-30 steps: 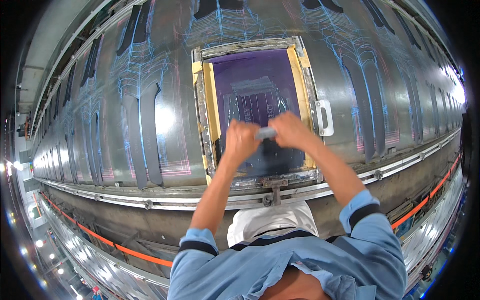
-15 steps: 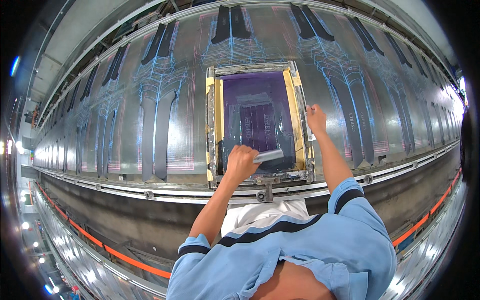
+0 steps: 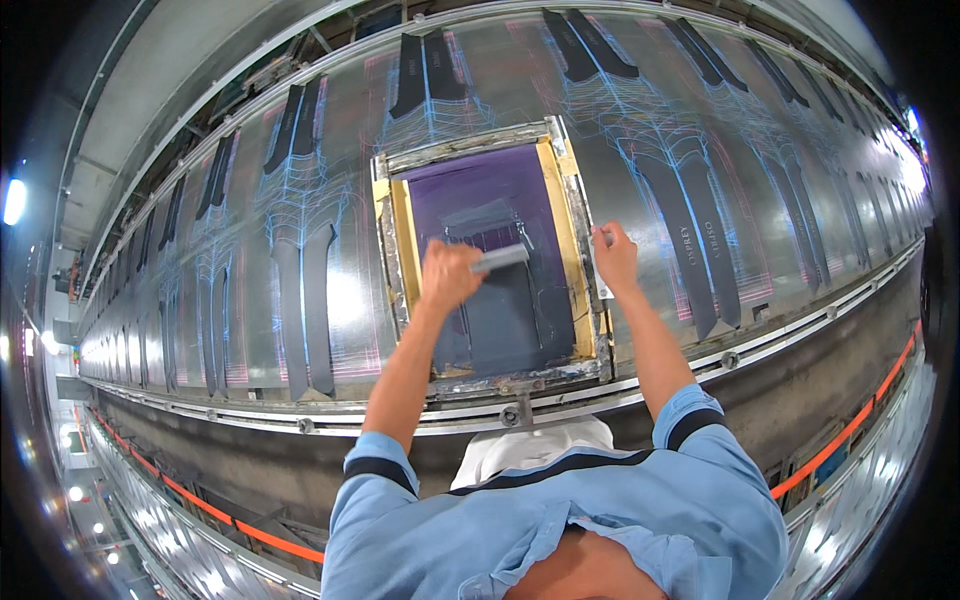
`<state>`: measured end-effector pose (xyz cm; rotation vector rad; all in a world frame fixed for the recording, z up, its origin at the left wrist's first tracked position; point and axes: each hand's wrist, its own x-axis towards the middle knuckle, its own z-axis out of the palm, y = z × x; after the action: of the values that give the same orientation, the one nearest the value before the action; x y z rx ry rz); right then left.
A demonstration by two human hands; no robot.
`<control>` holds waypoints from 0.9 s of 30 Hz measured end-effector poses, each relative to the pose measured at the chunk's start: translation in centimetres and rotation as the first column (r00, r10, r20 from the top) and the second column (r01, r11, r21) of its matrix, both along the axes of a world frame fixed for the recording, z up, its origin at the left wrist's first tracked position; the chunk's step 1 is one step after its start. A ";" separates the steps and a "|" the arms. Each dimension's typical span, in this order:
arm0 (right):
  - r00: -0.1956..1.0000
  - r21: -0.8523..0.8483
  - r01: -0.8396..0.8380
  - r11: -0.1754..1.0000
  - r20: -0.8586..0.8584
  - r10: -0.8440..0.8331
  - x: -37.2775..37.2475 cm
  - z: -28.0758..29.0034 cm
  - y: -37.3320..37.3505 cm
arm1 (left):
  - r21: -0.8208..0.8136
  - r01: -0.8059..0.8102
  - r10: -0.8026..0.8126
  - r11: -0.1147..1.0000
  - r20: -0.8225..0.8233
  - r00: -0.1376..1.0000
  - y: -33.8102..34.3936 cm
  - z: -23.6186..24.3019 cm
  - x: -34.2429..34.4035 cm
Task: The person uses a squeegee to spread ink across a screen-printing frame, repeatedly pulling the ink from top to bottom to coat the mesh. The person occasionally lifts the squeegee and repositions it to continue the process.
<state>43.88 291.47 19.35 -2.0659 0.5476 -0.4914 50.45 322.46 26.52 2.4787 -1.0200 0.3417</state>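
A screen-printing frame (image 3: 587,235) with worn edges and yellow tape lies on the long table before me. Its purple mesh (image 3: 480,172) carries dark wet ink (image 3: 500,320), spread smooth over the near part. My left hand (image 3: 450,274) is closed round one end of a grey squeegee (image 3: 503,259), which lies crosswise at about the middle of the mesh. At the frame's right side, my right hand (image 3: 615,258) has its fingers closed on a pale strip or handle (image 3: 604,291) along the edge; most of that piece is hidden by the hand.
Dark strip-shaped fabric pieces (image 3: 690,235) lie in pairs on the table (image 3: 345,285) to both sides and beyond the frame, among blue and pink guide lines. A metal rail (image 3: 700,369) runs along the near edge. An orange bar (image 3: 275,540) runs behind me.
My left hand has pushed the squeegee away from me, from the near part of the mesh to its middle. Behind it the ink now looks smoother. The whole view has tilted slightly.
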 end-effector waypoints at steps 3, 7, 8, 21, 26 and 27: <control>0.995 0.051 0.004 0.999 -0.103 0.002 -0.1 1.5 0.4 | 0.197 -0.066 0.092 0.978 -0.124 0.988 -0.2 1.4 3.6; 0.999 -0.062 -0.013 0.998 -0.042 0.010 0.6 0.1 -1.2 | -0.050 -0.062 0.063 0.997 0.019 0.998 0.5 -3.7 -1.4; 0.997 -0.086 -0.009 0.996 -0.074 0.002 0.6 0.2 -1.6 | -0.029 -0.048 0.048 0.998 -0.021 0.999 0.9 -4.3 -4.7; 0.987 0.080 -0.161 0.984 0.028 0.159 -0.3 1.4 1.2 | 0.214 -0.199 0.239 0.956 -0.184 0.953 2.1 1.4 -17.0; 0.984 0.044 -0.154 0.987 0.100 0.149 -0.4 1.2 0.5 | 0.276 -0.217 0.283 0.936 -0.225 0.932 1.2 1.3 -16.0; 0.985 0.054 -0.154 0.987 0.083 0.149 0.0 1.5 0.6 | 0.269 -0.216 0.277 0.938 -0.216 0.936 1.4 1.3 -15.7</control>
<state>43.90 292.04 20.82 -2.0035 0.3510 -0.4595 34.76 323.81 27.86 2.7898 -0.6783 -0.0281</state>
